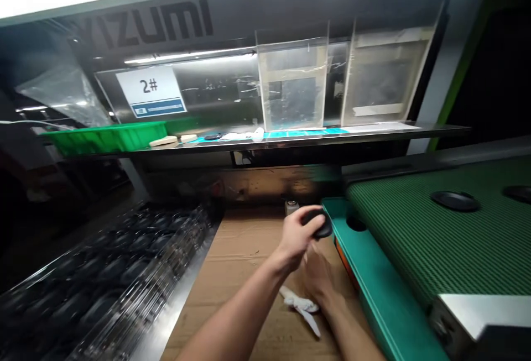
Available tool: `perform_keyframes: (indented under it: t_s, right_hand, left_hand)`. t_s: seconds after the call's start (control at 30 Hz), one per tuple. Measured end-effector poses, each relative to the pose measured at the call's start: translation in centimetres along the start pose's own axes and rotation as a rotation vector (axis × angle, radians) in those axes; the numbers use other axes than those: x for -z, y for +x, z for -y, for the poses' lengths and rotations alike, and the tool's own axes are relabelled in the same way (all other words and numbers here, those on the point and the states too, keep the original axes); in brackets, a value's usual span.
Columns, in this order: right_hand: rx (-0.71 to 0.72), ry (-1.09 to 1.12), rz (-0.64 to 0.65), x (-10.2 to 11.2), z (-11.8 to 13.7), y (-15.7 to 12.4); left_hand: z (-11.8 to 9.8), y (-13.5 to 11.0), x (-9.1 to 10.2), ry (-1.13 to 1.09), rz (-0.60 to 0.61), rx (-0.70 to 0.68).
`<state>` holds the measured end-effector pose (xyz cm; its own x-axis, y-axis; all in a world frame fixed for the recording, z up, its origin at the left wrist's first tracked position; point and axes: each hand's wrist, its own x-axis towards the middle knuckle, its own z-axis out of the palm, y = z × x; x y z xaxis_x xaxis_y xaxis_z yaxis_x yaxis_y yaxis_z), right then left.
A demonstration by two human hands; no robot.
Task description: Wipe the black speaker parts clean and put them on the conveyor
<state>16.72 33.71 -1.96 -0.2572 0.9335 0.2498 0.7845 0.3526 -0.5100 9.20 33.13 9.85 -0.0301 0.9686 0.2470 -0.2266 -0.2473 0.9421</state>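
My left hand [296, 237] grips a round black molded part [318, 223] by its edge, close to the teal side rail [373, 278] of a green belt conveyor [415, 234]. My right hand [319, 278] sits just below it over the cardboard sheet [232, 278], its fingers bunched and partly blurred, and anything in them is hidden. A crumpled white cloth [299, 304] lies on the cardboard under my hands. Two similar black round parts [455, 200] rest on the belt, to the right of my hands.
Clear trays stacked with dark parts [103, 278] lie at the left. A small bottle [291, 206] stands beyond the cardboard. Above is a metal shelf [290, 141] with a green tray [103, 138] and clear acrylic holders [292, 84], below a YIZUMI machine panel.
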Motion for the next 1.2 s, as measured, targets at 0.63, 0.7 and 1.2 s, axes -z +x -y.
perform_keyframes:
  t_s: [0.63, 0.7, 1.2]
  right_hand:
    - [0.028, -0.233, -0.033, -2.7, 9.9, -1.2]
    - [0.08, -0.241, -0.007, -2.7, 10.0, -1.3]
    - [0.038, -0.293, 0.01, -2.7, 8.7, -2.2]
  left_hand:
    - [6.6, -7.2, 14.7, -0.826, -0.099, 0.409]
    - [6.8, -7.2, 14.8, -0.816, -0.123, 0.418]
    - [7.9, -6.9, 14.4, -0.676, -0.161, 0.401]
